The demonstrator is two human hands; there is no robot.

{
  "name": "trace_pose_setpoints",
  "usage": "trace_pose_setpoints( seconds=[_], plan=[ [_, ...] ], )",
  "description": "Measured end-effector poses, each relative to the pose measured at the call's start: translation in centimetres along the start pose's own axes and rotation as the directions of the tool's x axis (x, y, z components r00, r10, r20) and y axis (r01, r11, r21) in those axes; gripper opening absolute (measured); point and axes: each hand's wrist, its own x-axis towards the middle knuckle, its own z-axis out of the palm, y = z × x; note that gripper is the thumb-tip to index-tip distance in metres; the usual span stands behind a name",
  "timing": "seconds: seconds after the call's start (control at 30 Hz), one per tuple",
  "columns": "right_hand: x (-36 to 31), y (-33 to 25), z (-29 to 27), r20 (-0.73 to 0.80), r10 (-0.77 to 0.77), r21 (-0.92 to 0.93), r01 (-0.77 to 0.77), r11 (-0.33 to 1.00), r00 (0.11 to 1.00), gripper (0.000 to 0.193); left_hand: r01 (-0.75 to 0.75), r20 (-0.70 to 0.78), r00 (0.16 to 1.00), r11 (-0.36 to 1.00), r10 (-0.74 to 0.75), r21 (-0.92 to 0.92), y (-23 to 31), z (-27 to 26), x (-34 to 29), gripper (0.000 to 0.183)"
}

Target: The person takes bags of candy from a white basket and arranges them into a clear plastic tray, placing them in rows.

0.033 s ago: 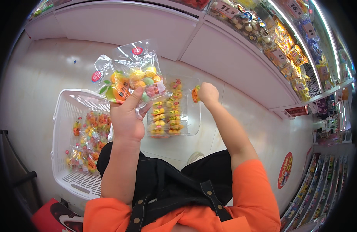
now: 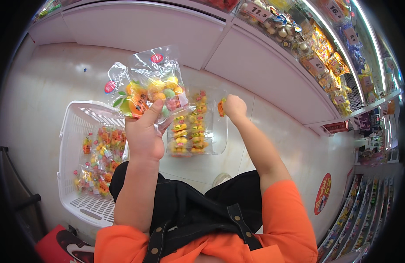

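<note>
Two hands at work with bagged sweets above a pale floor (image 2: 40,101): the left hand (image 2: 144,131) grips a fan of clear bags (image 2: 160,85), its thumb laid over the lower front and its other fingers behind, so that the bags stand raised and tilted in front of the body, above the space between the two containers; through the film show rounded yellow, orange, green and pink pieces, and a red oval label (image 2: 156,58) on the film above them. The right hand (image 2: 235,108) is curled closed at the far right corner of a clear bin (image 2: 225,136) and appears to pinch a small orange packet (image 2: 221,106), though its fingertips are partly hidden. The bags are probably light and limp, with slick, crackling film that may slide against its neighbours; the pieces look soft enough to dent under a hard squeeze, so the flat margin of film beside the label, or a broad, gentle hold on the lower edge, seems the best place to grasp. The clear bin holds two rows of yellow packets (image 2: 197,127), stacked closely side by side; the white basket (image 2: 61,151), slotted and open-topped, stands to the left with a loose heap of orange, yellow and green packets (image 2: 101,151) inside
</note>
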Motion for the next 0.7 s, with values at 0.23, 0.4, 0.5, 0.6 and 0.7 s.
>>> trace_pose_setpoints(
  seconds=[0.23,0.4,0.5,0.6,0.7],
  plan=[
    [3.5,3.2,6.0,0.052,0.030,0.045,-0.032,0.998,0.998,0.018,-0.008,0.078,0.997,0.999,0.005,0.034,-1.8,0.0,0.1,0.029],
    [3.6,2.4,7.2,0.125,-0.017,-0.066,0.025,0.997,0.992,0.017,0.108,0.128,0.986,0.994,-0.105,-0.021,-1.7,-2.7,2.3,0.027],
    [3.6,3.6,8.8,0.060,-0.010,0.069,0.006,0.998,0.998,0.018,0.091,0.123,0.988,0.995,-0.096,0.049,-2.4,-2.6,1.7,0.030],
    [3.8,2.1,4.1,-0.096,0.057,0.246,-0.031,0.969,0.994,0.021,0.079,0.178,0.979,0.991,-0.097,0.107,-2.5,-1.6,1.8,0.032],
    [3.6,-1.0,-6.2,0.141,-0.160,0.897,-0.057,0.439,0.977,0.031,0.070,0.247,0.962,0.979,-0.117,0.191,-2.7,-1.7,2.4,0.032]
  ],
)
